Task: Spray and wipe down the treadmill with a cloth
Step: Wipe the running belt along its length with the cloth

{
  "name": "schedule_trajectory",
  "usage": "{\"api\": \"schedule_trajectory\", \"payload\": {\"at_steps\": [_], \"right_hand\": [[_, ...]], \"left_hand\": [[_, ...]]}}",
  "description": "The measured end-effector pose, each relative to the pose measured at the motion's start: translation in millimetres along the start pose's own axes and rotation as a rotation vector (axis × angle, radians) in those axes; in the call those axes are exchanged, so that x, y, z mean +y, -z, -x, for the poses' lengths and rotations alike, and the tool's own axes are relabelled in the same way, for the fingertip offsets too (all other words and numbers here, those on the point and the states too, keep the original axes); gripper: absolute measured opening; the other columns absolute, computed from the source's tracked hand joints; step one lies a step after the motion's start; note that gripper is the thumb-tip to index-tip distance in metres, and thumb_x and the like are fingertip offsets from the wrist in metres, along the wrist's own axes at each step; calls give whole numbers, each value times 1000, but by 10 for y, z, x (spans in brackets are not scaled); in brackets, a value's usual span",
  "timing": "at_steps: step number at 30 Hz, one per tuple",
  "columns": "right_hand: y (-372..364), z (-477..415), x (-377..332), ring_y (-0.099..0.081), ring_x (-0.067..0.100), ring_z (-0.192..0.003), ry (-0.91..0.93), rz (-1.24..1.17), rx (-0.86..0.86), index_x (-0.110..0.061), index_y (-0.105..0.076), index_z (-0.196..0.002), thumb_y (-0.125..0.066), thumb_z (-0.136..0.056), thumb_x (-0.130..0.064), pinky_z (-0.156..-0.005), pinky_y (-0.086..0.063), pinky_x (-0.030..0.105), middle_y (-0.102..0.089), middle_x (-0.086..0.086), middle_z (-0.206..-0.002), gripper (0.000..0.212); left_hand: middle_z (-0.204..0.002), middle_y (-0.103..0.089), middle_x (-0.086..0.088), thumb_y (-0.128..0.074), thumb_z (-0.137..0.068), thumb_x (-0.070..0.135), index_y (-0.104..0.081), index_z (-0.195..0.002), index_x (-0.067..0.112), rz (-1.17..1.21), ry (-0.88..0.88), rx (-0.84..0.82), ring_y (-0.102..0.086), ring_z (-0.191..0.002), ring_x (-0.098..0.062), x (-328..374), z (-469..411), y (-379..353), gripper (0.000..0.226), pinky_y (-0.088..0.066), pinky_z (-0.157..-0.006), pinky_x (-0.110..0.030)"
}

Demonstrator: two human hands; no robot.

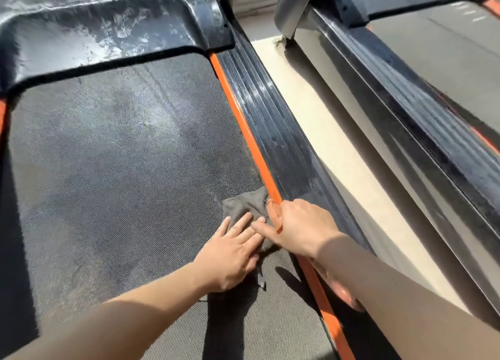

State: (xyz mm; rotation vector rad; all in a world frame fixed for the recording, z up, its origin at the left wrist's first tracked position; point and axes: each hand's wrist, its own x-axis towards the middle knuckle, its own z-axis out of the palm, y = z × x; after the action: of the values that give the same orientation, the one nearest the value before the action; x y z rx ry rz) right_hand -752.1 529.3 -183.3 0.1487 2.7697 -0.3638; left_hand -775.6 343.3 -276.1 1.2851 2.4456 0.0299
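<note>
Atop cloth, left hand flat, right hand unclear

One head-worn camera looks forward and steeply down, close over the dark grey woven treadmill belt. The glossy black plastic motor cover lies at 11 o'clock, and a second black treadmill at 2 o'clock.

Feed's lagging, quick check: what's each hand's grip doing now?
Left hand: open, flat, pressing the crumpled grey cloth onto the dark treadmill belt.
Right hand: at the cloth's edge over the orange strip; grip cannot be told.
</note>
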Motion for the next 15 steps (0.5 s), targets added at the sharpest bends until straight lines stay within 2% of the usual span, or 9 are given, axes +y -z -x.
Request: {"api": "schedule_trajectory", "payload": {"at_steps": [3,4,6,8,11,13,15], "right_hand": [[-18,61,-30,-62,34,-110,38,44,-49,-24,-55,-90,-41,-82,-81,-84,-50,42,-65,13,-112,59],[-17,74,-45,-62,34,-109,55,45,-44,-25,-52,-85,-40,-84,-80,-82,-50,42,-66,12,-110,56],[10,96,-93,-64,33,-105,49,-1,-40,-27,-41,-72,-37,-87,-77,-79,-49,40,-69,9,-105,52],[33,104,-151,-64,33,-105,-15,-85,-49,-24,-45,-71,-38,-86,-77,-80,-48,37,-70,10,-105,55],[65,111,-191,-65,30,-109,-128,-388,-58,-22,-61,-73,-47,-84,-76,-89,-50,37,-71,10,-114,57],[110,117,-193,-68,25,-94,-205,-703,-75,-15,-70,-85,-54,-82,-74,-84,-53,38,-72,10,-96,61],[166,132,-207,-65,18,-75,-287,-1041,-130,-9,-69,-88,-60,-81,-69,-66,-57,38,-66,7,-77,62]], "left_hand": [[-156,-35,4,-38,-92,47,-35,-150,23,-51,-142,-12,-31,-144,-24,264,272,-106,63,-32,-112,-53],[-154,-39,4,-41,-90,49,-40,-148,24,-75,-165,-1,-36,-142,-21,279,327,-116,63,-38,-109,-49],[-151,-43,6,-41,-89,51,-45,-145,27,-126,-176,42,-40,-139,-17,215,335,-69,61,-40,-108,-45],[-153,-39,6,-34,-93,53,-39,-148,28,-119,-114,40,-35,-142,-16,76,300,7,61,-30,-113,-46],[-163,-1,9,-15,-96,59,-7,-156,29,-23,138,33,-3,-151,-14,-221,267,27,68,3,-119,-42],[-162,11,10,-16,-97,59,2,-156,28,-4,311,52,6,-150,-13,-417,290,25,68,4,-119,-41],[-162,13,8,-19,-99,57,4,-156,26,36,389,45,10,-150,-13,-505,330,33,69,0,-120,-43]]}}
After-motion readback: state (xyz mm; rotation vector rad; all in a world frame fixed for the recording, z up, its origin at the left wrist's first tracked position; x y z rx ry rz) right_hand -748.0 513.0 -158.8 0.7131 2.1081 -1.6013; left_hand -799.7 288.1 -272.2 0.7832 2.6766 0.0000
